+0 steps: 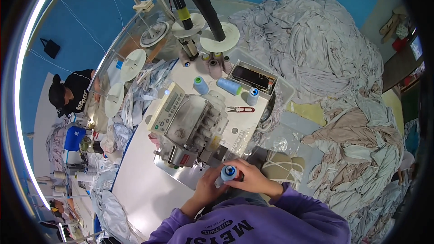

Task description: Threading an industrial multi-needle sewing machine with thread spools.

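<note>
Right by my body, in front of the sewing machine (192, 124), a light blue thread spool (228, 172) is held upright between both hands. My right hand (252, 178) is closed round its right side. On its left side my left hand (208, 186) is closed against it; some of those fingers are hidden. Behind the machine, on the white table, a blue thread cone (200, 86) stands, another blue cone (229, 86) lies on its side, and a blue spool (253, 96) stands upright. Red-handled thread snips (241, 109) lie near them.
An open box (272, 86) with a dark flat object stands at the table's back right. Great heaps of pale fabric (312, 45) fill the right side. White thread-stand discs (220, 37) rise behind the machine. A person in black (74, 92) sits at the far left.
</note>
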`<action>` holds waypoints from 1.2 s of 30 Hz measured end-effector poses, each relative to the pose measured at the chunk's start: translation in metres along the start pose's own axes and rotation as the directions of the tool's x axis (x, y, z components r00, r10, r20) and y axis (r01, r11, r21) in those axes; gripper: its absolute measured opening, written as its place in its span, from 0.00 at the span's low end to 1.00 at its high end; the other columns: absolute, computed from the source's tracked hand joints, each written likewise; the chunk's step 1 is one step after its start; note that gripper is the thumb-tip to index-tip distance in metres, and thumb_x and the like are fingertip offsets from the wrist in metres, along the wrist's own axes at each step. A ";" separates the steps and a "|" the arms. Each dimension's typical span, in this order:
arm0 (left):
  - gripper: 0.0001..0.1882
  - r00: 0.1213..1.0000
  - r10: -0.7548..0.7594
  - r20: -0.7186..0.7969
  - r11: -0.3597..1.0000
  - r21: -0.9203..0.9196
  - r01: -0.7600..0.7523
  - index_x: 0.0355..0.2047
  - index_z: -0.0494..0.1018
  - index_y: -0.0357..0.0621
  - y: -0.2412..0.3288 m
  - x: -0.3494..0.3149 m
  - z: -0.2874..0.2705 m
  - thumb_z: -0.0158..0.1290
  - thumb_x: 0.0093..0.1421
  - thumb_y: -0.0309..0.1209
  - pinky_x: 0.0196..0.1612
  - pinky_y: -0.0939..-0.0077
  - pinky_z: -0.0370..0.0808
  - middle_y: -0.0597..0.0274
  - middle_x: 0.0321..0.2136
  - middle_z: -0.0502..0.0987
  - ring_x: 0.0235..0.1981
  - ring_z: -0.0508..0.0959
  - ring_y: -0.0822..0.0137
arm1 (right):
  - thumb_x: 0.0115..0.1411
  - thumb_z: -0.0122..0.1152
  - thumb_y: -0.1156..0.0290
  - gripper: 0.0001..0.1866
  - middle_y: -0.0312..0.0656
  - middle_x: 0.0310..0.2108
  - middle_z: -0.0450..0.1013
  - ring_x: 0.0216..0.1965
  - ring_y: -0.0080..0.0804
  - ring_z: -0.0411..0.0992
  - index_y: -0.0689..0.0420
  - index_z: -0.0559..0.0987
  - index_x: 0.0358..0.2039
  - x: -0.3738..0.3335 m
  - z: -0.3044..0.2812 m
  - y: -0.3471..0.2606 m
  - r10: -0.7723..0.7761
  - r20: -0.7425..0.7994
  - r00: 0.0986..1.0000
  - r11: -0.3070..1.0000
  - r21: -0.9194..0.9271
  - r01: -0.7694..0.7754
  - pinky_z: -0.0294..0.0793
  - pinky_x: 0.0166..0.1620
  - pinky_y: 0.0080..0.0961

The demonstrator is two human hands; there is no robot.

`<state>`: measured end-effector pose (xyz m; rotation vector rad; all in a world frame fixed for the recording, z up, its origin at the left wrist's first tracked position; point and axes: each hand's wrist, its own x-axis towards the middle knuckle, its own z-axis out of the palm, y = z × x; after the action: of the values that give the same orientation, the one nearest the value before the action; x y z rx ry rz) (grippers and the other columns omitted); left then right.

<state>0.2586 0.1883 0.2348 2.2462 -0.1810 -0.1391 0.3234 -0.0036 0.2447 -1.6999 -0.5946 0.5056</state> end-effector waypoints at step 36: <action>0.08 0.673 -0.211 -0.709 0.978 -0.159 0.139 0.38 0.73 0.46 -0.073 -0.248 -0.069 0.53 0.57 0.27 0.37 0.66 0.73 0.63 0.36 0.76 0.34 0.78 0.61 | 0.58 0.58 0.74 0.10 0.45 0.32 0.74 0.29 0.36 0.72 0.60 0.77 0.40 -0.009 0.070 0.040 -0.254 -0.222 0.942 0.594 -0.804 -0.030 0.73 0.31 0.27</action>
<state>0.0323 0.3302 0.2308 2.0496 0.4695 0.6368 0.2774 0.0373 0.1911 -2.5204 -0.7468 -0.2096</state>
